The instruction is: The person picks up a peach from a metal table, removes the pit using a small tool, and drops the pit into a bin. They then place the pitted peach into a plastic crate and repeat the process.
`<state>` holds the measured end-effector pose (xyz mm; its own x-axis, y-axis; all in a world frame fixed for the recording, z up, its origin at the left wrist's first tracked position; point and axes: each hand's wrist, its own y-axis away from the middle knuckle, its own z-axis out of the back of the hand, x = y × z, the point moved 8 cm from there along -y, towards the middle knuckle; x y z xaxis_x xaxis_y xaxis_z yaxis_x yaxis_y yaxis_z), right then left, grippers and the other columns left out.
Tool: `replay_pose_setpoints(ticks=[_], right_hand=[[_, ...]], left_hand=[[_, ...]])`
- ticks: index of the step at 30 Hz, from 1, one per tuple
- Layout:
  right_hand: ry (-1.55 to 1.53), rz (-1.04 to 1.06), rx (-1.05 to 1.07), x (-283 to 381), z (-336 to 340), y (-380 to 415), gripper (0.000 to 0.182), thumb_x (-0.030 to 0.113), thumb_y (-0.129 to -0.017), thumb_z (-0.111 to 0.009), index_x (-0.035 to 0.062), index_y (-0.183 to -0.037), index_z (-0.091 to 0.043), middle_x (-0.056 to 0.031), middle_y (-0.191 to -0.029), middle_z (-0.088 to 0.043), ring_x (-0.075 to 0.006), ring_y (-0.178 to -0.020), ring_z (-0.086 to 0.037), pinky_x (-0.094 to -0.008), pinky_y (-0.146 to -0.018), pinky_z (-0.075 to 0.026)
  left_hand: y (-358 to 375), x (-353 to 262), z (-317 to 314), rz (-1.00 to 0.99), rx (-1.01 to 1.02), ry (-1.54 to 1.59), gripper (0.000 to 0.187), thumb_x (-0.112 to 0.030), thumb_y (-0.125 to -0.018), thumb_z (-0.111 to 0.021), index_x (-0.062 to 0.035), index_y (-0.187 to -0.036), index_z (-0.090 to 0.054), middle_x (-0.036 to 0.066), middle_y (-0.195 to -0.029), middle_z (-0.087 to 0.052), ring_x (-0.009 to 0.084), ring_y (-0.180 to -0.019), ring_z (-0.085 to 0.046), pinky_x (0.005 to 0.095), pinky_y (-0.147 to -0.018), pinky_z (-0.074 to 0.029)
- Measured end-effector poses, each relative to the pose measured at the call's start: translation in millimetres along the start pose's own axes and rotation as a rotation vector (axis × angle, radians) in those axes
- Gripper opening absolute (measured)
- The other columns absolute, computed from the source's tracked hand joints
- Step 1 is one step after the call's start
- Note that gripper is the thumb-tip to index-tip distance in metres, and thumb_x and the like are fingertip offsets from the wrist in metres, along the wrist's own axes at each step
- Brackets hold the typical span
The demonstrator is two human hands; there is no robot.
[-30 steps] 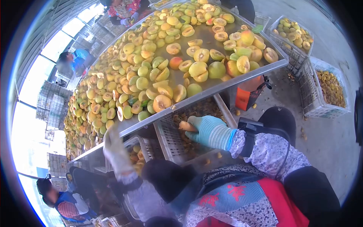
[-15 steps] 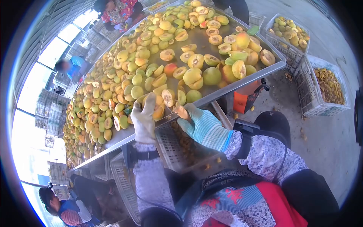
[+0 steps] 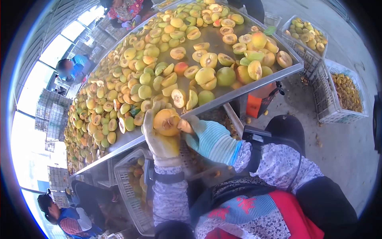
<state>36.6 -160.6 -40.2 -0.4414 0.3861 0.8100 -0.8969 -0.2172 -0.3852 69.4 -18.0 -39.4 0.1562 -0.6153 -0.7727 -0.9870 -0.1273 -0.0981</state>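
My left hand [image 3: 161, 137], in a pale glove, holds a yellow-orange fruit half [image 3: 165, 122] with its cut face turned up and to the right, just over the table's near rim. My right hand [image 3: 211, 137], in a light blue striped glove, is closed at the fruit's right side. Its bare-looking fingertips meet the cut face; whether they grip a small tool or the pit is too small to tell. Behind both hands, halved and whole fruit [image 3: 178, 97] lies on the metal table [image 3: 254, 88].
Crates of fruit [image 3: 305, 36] and of small brown pieces [image 3: 338, 89] stand at the right. An orange container [image 3: 256, 104] is below the table edge. Another crate [image 3: 129, 191] sits lower left. Co-workers are at the left [image 3: 71, 67], lower left [image 3: 65, 217] and top [image 3: 123, 12].
My left hand has moved right and down and now holds the fruit half up, palm turned toward it. My right hand has shifted slightly down and left, meeting the fruit.
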Motion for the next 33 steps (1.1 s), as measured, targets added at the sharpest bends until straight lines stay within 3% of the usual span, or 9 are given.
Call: replay_pose_setpoints(ticks=[4,6,7,20,22,28,31,33], right_hand=[[0.086,-0.155,0.109,-15,-17,1,0.030,0.031,-0.092,-0.057,0.0091,-0.113,-0.054,-0.0190,-0.078,-0.067,-0.0419,-0.072,-0.065,-0.0544,-0.065,-0.050],[0.058,-0.165,0.141,-18,-21,1,0.032,0.033,-0.092,-0.057,0.0082,-0.111,-0.054,-0.0197,-0.080,-0.067,-0.0422,-0.074,-0.065,-0.0540,-0.066,-0.051],[0.058,-0.166,0.142,-17,-22,1,0.032,0.033,-0.092,-0.057,0.0082,-0.111,-0.054,-0.0197,-0.080,-0.067,-0.0422,-0.074,-0.065,-0.0540,-0.066,-0.051],[-0.190,-0.258,0.169,-14,-38,9,0.042,0.044,-0.096,-0.050,0.0034,-0.105,-0.059,-0.0258,-0.083,-0.067,-0.0462,-0.081,-0.065,-0.0532,-0.073,-0.052],[-0.221,-0.248,0.162,-14,-39,9,0.043,0.044,-0.096,-0.049,0.0029,-0.104,-0.060,-0.0263,-0.084,-0.067,-0.0465,-0.082,-0.065,-0.0526,-0.074,-0.052],[-0.392,-0.340,0.282,-14,-46,16,0.042,0.040,-0.097,-0.052,0.0003,-0.105,-0.062,-0.0267,-0.089,-0.068,-0.0458,-0.088,-0.065,-0.0482,-0.078,-0.053],[-0.473,-0.258,0.232,-5,-34,17,0.041,0.037,-0.096,-0.053,-0.0013,-0.105,-0.063,-0.0256,-0.088,-0.068,-0.0430,-0.088,-0.067,-0.0456,-0.078,-0.053],[-0.650,-0.295,0.429,3,-40,18,0.040,0.035,-0.096,-0.053,-0.0023,-0.104,-0.064,-0.0245,-0.086,-0.069,-0.0391,-0.084,-0.068,-0.0429,-0.076,-0.053]], left_hand=[[11,1,-14,-0.009,-0.102,-0.050,0.038,-0.035,-0.100,-0.052,-0.0043,-0.122,-0.052,0.011,-0.115,-0.060,0.0268,-0.108,-0.061,0.0413,-0.093,-0.052],[16,2,-24,0.045,-0.155,-0.052,0.040,-0.037,-0.101,-0.051,-0.0013,-0.118,-0.056,0.010,-0.106,-0.062,0.0224,-0.098,-0.062,0.0389,-0.083,-0.055],[12,3,-21,0.035,-0.102,-0.049,0.036,-0.035,-0.100,-0.051,-0.0055,-0.120,-0.053,0.010,-0.112,-0.062,0.0262,-0.104,-0.062,0.0442,-0.091,-0.053],[22,-6,-17,-0.119,-0.242,-0.139,0.038,-0.034,-0.100,-0.052,-0.0014,-0.119,-0.055,0.012,-0.108,-0.063,0.0264,-0.098,-0.063,0.0444,-0.089,-0.054],[24,-9,-20,-0.147,-0.266,-0.173,0.038,-0.035,-0.100,-0.052,0.0020,-0.105,-0.059,0.016,-0.103,-0.064,0.0253,-0.094,-0.064,0.0392,-0.081,-0.057],[24,-18,-39,-0.142,-0.114,-0.481,0.046,-0.040,-0.103,-0.046,0.0030,-0.093,-0.060,0.017,-0.085,-0.065,0.0239,-0.071,-0.063,0.0327,-0.064,-0.052],[23,-13,-40,-0.040,-0.150,-0.410,0.047,-0.041,-0.103,-0.046,0.0014,-0.086,-0.058,0.017,-0.082,-0.065,0.0239,-0.069,-0.062,0.0332,-0.062,-0.051],[18,-11,-35,-0.051,-0.164,-0.311,0.048,-0.042,-0.102,-0.045,0.0006,-0.083,-0.055,0.018,-0.080,-0.064,0.0247,-0.067,-0.062,0.0334,-0.061,-0.051]])
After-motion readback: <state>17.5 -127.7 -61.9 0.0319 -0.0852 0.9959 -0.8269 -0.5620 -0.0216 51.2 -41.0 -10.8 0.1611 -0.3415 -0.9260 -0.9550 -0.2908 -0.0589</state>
